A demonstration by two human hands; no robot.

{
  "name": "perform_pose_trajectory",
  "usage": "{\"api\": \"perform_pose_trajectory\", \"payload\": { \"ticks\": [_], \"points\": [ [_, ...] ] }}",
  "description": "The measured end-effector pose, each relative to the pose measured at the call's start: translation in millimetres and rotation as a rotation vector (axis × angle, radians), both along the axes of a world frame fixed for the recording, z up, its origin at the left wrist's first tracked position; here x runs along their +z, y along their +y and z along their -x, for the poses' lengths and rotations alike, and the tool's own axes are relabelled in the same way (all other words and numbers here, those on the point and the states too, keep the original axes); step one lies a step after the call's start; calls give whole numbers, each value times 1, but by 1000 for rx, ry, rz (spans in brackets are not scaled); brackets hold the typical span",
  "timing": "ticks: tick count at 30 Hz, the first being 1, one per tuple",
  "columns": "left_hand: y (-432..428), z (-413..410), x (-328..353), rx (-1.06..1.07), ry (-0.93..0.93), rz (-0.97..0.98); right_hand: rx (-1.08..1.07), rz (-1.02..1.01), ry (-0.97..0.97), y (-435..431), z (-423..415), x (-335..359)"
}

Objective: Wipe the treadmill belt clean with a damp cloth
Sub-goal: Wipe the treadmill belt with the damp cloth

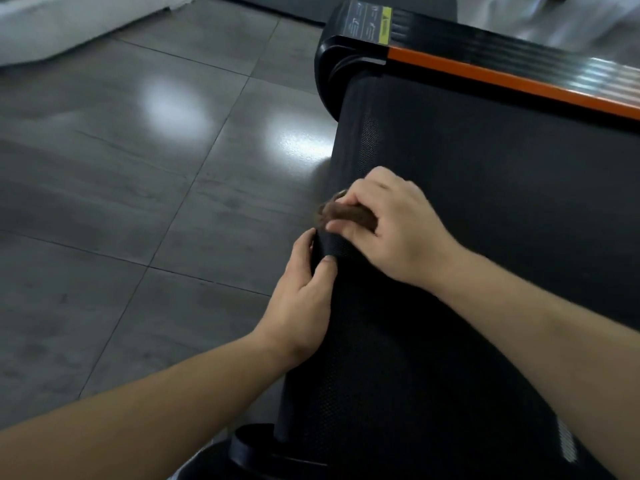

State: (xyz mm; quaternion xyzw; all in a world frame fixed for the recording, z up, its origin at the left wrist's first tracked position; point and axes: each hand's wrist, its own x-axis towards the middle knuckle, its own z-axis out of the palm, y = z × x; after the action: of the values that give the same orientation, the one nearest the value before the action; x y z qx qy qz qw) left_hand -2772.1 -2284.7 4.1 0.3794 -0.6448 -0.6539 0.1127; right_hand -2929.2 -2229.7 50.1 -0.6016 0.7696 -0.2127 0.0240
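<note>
The treadmill belt (485, 237) is lying black and dimpled, curling down over its rounded end. The brown cloth (346, 214) is sitting bunched right on that end, about midway along it. The right hand (398, 223) is gripping the cloth, fingers curled round it and thumb beneath, so only a small roll of fabric is showing. I can't tell how much of it is actually touching the belt. Just beside it on the same end, the left hand (304, 292) is clasping the belt itself, thumb pressing on top and fingers wrapping over the curve. The right forearm is reaching in across the belt, the left along its floor side. To my eye the job here is working that rolled end. It would go better with the cloth opened flatter, the left hand steadying the belt while the right is rubbing along the end toward the black end cap (346, 39) and orange side rail (502, 77) at the belt's far side. Beyond the end, grey floor tiles (138, 168) are shining.
</note>
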Motion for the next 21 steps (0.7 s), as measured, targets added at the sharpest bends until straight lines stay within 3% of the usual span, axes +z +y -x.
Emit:
{"api": "perform_pose_trajectory", "payload": {
  "ticks": [2,6,8,12,14,17,19,21],
  "points": [
    [0,1,0,0,7,-9,-70,29,77,-2,23,2],
    [1,0,1,-17,5,-14,-429,54,60,-11,50,1],
    [1,1,1,-9,-6,20,-341,67,109,2,22,-5],
    [1,1,1,-19,-38,65,-100,26,31,34,-9,-4],
    [1,0,3,-19,-38,58,-239,37,113,25,22,-1],
    [1,-1,4,-38,-27,33,-551,25,37,14,57,2],
    [1,-1,2,-35,-20,28,-556,17,69,18,39,-1],
    [1,0,2,-23,-9,31,-424,74,72,34,0,-2]
  ]
}}
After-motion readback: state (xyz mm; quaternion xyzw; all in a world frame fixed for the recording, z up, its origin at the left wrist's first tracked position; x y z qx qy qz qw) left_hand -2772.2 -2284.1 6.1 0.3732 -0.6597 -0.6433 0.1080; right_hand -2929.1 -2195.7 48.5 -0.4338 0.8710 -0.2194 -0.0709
